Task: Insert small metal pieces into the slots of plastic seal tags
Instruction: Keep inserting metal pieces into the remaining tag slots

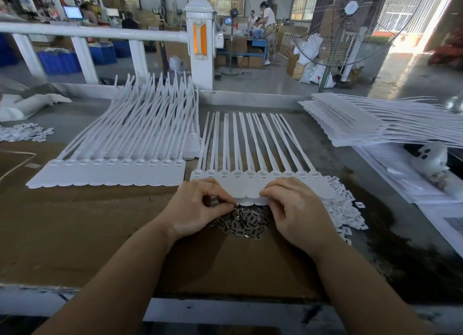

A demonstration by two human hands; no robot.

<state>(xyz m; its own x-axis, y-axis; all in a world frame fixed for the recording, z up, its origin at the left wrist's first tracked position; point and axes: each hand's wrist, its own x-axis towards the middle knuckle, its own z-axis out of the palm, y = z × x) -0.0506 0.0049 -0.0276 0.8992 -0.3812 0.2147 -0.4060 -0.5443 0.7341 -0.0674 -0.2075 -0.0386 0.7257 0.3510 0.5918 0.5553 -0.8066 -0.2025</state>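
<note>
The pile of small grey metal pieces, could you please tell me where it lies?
The pile of small grey metal pieces lies on brown cardboard, between both hands.

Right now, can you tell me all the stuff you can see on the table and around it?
Seal tag sheet: one, white, centre, near edge lifted by both hands.
Stack of seal tag sheets: one stack, white, left of centre on cardboard.
Second stack of sheets: one, white, far right.
Metal pieces: a pile, grey, between the hands.
Small plastic pieces: a heap, white, right of the right hand.
More small pieces: a heap, white, far left.
Cardboard: brown, covering the table.
Fan: one, wire cage, behind the table, right.
Post: one, white with orange panels, behind the table.
Left hand: fingers pinching the sheet's edge.
Right hand: fingers pinching the sheet's edge.
</note>
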